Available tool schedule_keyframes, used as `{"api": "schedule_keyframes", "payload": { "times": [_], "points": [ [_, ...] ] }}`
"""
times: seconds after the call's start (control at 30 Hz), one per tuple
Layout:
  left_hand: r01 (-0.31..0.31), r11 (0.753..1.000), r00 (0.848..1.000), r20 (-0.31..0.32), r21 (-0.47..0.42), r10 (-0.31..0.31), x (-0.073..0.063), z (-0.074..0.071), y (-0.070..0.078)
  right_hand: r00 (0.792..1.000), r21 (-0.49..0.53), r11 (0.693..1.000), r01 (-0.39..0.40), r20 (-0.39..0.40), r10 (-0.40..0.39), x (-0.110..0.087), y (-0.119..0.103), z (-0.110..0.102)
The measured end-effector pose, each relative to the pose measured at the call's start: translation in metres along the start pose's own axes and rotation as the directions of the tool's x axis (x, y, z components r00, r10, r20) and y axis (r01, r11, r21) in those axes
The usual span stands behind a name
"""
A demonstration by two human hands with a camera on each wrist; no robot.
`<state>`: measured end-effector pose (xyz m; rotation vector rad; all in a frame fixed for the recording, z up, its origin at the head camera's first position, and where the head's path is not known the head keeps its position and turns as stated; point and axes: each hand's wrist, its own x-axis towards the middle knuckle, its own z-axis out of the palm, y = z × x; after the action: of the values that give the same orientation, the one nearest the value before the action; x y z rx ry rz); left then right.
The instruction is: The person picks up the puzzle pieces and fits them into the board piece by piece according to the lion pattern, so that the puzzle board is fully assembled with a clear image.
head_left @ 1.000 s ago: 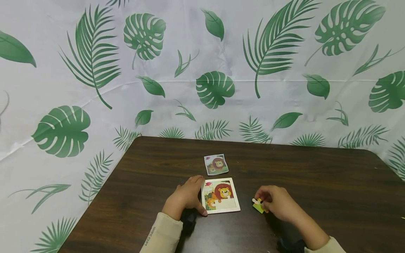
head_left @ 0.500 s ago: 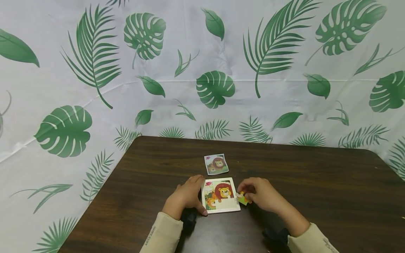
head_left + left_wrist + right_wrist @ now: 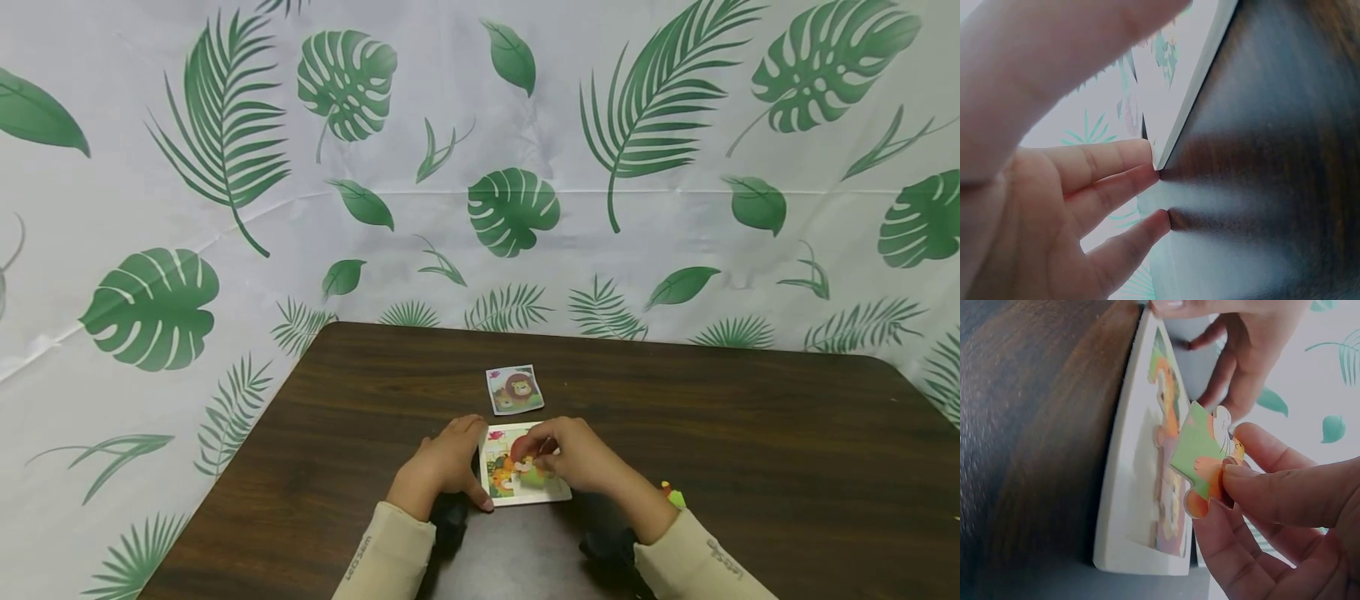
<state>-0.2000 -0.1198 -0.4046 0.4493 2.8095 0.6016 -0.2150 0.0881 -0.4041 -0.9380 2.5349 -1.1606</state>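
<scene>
A square jigsaw tray [image 3: 528, 502] with a pale rim lies on the table, partly filled with pieces of a lion picture. My left hand [image 3: 444, 458] rests along its left side, thumb at the near corner. In the left wrist view the straight fingers [image 3: 1107, 159] touch a corner of the tray. My right hand [image 3: 581, 457] is over the tray and pinches a green and orange jigsaw piece [image 3: 1200, 450] between thumb and fingers. The right wrist view shows that piece tilted above the tray's bare part. The right hand hides some of the lion picture from the head.
A small picture card [image 3: 513, 390] with the same lion lies just beyond the tray. Another jigsaw piece [image 3: 675, 496] sits on the dark wooden table [image 3: 787, 442], partly behind the right forearm. A leaf-patterned cloth [image 3: 420, 225] hangs behind the table.
My right hand has moved left with the jigsaw piece, from the table right of the tray to above it. The loose piece by the right forearm has come into view. My left hand stays put.
</scene>
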Motion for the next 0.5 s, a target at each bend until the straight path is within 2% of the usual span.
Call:
{"api": "schedule_keyframes", "payload": {
  "times": [0.13, 0.5],
  "points": [
    [-0.008, 1.0, 1.0, -0.005, 0.006, 0.008, 0.0, 0.0, 0.0, 1.0, 0.028, 1.0, 0.0, 0.004, 0.0, 0.003, -0.002, 0.004],
    [-0.008, 1.0, 1.0, -0.008, 0.002, 0.008, -0.001, 0.0, 0.0, 1.0, 0.018, 1.0, 0.011, -0.003, -0.011, 0.008, -0.002, 0.014]
  ]
}}
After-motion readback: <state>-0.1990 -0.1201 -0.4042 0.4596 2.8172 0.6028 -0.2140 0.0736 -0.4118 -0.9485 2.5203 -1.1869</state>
